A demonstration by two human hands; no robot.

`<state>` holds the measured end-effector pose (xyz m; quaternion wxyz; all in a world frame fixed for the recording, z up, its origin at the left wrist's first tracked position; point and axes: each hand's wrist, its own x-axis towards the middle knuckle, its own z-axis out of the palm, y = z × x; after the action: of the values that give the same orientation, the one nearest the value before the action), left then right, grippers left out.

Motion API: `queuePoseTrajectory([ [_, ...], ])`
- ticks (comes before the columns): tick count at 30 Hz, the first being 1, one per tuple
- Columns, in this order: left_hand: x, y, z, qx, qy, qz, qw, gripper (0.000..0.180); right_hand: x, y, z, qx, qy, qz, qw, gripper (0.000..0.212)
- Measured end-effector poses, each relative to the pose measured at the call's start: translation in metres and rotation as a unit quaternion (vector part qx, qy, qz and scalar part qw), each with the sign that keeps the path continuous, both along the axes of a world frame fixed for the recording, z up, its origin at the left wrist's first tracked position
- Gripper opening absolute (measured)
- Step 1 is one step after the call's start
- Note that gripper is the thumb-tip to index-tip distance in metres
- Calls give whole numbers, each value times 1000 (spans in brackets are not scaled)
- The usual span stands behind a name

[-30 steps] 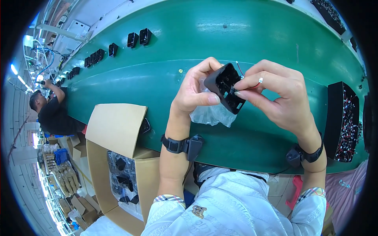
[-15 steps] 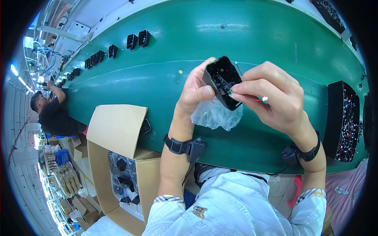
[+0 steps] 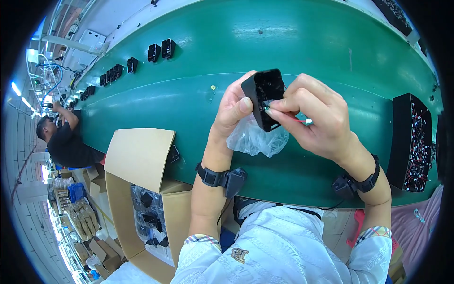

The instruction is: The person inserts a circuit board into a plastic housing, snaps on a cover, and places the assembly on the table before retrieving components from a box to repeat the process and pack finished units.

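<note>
My left hand [image 3: 232, 108] is closed round the side of a black plastic housing [image 3: 259, 102], tilted so that its open hollow side faces right. With thumb and fingers pinched, my right hand [image 3: 319, 113] holds a small green circuit board [image 3: 267, 107] at the lower inside of the housing. From it a red wire with a white connector [image 3: 308, 121] sticks out below my right fingers. Part of the board is hidden by the fingertips. A clear plastic bag [image 3: 257, 137] lies crumpled on the green table just under the housing.
A black bin [image 3: 402, 142] of wired parts stands at the right. Several black housings [image 3: 168, 48] line the far left of the green table [image 3: 312, 42]. An open cardboard box [image 3: 177, 217] with bagged black parts stands lower left. Another person [image 3: 68, 137] works at far left.
The housing has turned, so its hollow now faces more to the right. My right hand has shifted slightly left with the board, which stays at the housing's lower inside.
</note>
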<state>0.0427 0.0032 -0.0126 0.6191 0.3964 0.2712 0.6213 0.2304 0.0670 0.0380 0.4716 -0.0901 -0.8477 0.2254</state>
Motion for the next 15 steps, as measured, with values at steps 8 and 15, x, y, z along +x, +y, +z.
queuePoseTrajectory([
  [8,10,2,0,-17,-24,-39,999,76,14,14,20,-50,-71,92,992,12],
  [15,11,-8,-6,-40,-90,5,995,81,5,-8,13,-108,-8,22,994,11],
])
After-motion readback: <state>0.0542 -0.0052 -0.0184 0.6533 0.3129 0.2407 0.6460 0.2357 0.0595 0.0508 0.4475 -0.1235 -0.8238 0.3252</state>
